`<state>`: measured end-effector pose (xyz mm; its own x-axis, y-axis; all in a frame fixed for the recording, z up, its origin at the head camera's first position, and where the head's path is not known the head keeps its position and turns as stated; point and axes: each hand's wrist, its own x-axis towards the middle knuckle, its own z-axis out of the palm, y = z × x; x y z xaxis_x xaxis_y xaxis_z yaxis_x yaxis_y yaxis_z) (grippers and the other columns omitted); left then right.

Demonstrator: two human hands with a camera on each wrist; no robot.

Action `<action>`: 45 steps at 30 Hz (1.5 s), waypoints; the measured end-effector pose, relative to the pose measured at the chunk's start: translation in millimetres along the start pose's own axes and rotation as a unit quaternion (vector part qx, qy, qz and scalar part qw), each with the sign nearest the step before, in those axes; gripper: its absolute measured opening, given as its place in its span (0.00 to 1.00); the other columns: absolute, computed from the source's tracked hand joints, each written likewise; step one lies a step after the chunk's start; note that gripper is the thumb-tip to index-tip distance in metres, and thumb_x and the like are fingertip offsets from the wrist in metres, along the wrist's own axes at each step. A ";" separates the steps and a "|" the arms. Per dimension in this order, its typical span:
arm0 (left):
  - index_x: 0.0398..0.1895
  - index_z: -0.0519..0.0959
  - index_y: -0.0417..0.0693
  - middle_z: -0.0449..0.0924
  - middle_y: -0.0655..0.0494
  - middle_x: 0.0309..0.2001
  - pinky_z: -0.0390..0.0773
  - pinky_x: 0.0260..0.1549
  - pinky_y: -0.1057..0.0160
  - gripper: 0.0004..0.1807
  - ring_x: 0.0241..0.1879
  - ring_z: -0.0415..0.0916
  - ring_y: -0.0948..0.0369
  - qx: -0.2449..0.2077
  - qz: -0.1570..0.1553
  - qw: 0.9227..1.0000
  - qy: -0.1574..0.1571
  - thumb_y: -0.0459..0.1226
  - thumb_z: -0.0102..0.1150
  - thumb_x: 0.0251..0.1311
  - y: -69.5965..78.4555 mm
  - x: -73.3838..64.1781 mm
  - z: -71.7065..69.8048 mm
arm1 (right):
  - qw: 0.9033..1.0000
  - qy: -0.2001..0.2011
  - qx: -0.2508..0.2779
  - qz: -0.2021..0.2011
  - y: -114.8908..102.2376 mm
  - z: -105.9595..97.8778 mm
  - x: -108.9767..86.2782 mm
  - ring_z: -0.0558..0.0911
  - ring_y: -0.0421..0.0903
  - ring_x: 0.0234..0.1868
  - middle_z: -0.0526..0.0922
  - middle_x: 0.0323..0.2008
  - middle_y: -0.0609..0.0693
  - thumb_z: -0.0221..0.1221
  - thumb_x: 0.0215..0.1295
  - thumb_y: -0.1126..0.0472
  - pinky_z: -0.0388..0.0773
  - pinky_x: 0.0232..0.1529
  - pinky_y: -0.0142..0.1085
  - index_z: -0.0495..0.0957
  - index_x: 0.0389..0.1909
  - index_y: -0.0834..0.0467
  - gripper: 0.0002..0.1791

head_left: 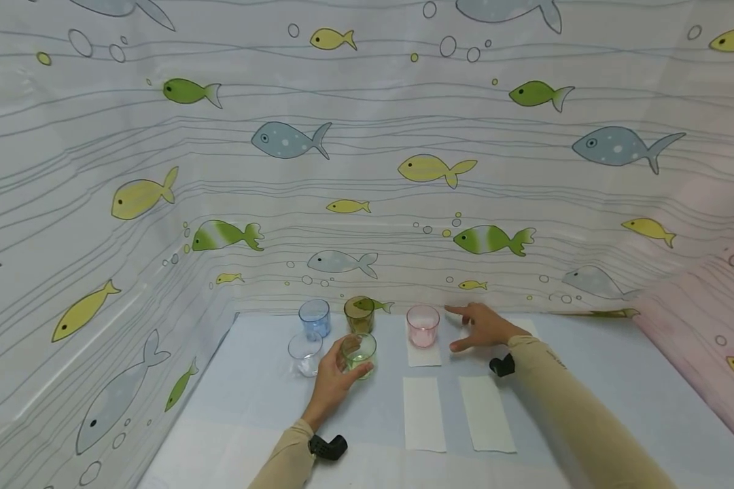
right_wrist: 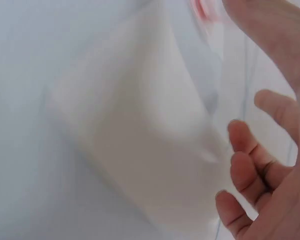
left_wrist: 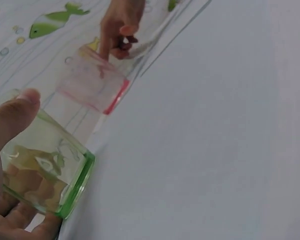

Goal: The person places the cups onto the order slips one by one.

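Note:
My left hand [head_left: 330, 386] grips a clear green glass [head_left: 363, 350], its thumb on one side and fingers on the other; the left wrist view shows the green glass [left_wrist: 50, 155] tilted in that camera's picture. A pink glass [head_left: 423, 329] stands upright on a white paper strip [head_left: 425, 358]. Just right of it, apart from it, my right hand [head_left: 488, 327] spreads its thumb and index finger around nothing. In the right wrist view the other fingers of the right hand [right_wrist: 270, 155] are loosely bent beside a white sheet [right_wrist: 135, 120].
Left of the green glass stand a blue glass [head_left: 315, 319], a brown glass [head_left: 359, 318] and a colourless glass [head_left: 306, 353]. Two more paper strips, one on the left [head_left: 424, 414] and one on the right [head_left: 488, 414], lie nearer me. A fish-patterned curtain [head_left: 367, 136] encloses the table.

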<state>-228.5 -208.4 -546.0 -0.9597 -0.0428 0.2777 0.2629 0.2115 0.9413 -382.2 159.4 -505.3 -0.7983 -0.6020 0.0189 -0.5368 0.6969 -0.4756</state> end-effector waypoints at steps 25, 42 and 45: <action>0.73 0.73 0.43 0.80 0.40 0.68 0.69 0.75 0.44 0.39 0.71 0.76 0.44 0.014 -0.009 1.000 0.000 0.35 0.79 0.58 -1.6 -3.3 -4.2 | 0.992 0.041 -0.076 0.094 34.5 -5.7 -61.8 0.69 0.49 0.39 0.78 0.39 0.56 0.75 0.49 0.26 0.65 0.35 0.38 0.81 0.66 0.64 0.54; 0.73 0.73 0.45 0.80 0.43 0.68 0.67 0.76 0.41 0.39 0.71 0.75 0.45 0.009 -0.016 1.000 -0.006 0.36 0.78 0.60 -2.9 -1.2 -2.7 | 0.995 -0.041 -0.052 0.080 36.7 -10.7 -57.6 0.65 0.50 0.40 0.73 0.38 0.56 0.76 0.53 0.33 0.62 0.38 0.40 0.68 0.79 0.54 0.56; 0.74 0.72 0.46 0.79 0.42 0.69 0.66 0.77 0.44 0.38 0.72 0.75 0.45 0.005 -0.017 1.000 -0.009 0.36 0.78 0.60 -3.0 -0.1 -2.1 | 0.994 -0.051 -0.061 0.081 35.8 -14.2 -53.7 0.65 0.50 0.39 0.73 0.38 0.56 0.77 0.51 0.34 0.62 0.37 0.39 0.68 0.79 0.53 0.56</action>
<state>-229.0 -211.0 -548.4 -0.9697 -0.0318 0.2421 0.2295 0.2205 0.9480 -362.5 222.2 -510.9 -0.8480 -0.5108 -0.1416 -0.4380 0.8257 -0.3555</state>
